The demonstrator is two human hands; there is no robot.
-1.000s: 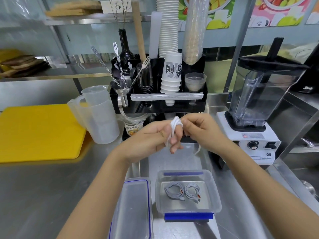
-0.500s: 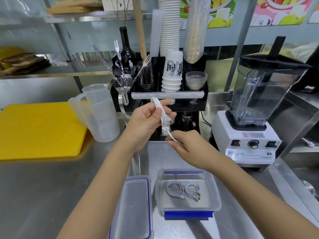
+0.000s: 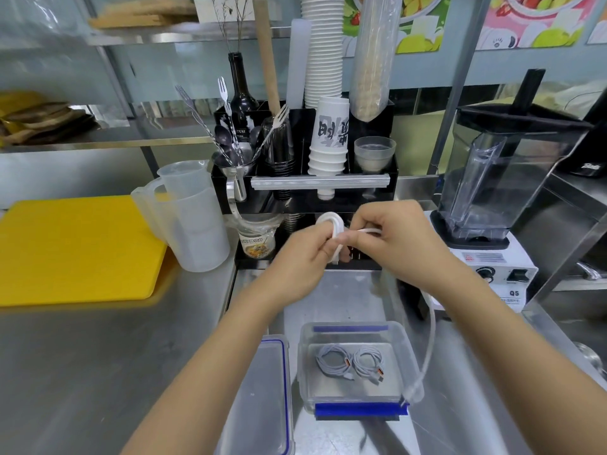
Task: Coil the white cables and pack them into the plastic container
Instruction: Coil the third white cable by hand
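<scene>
At frame centre, my left hand (image 3: 303,254) grips the coiled white cable (image 3: 333,226) while my right hand (image 3: 394,244) pinches its strand. Its blurred tail drops behind my right forearm toward the plastic container (image 3: 407,353) at lower centre, end indistinct; two coils (image 3: 349,361) lie inside.

Clear plastic lid with blue seal (image 3: 262,399): lower end cut by bottom edge. White cable (image 3: 430,339): trailing length blurred; stretch inside the fists hidden. Yellow plastic cutting board (image 3: 75,251): left side cut off. White-based blender with clear jug (image 3: 499,205): small label print illegible.
</scene>
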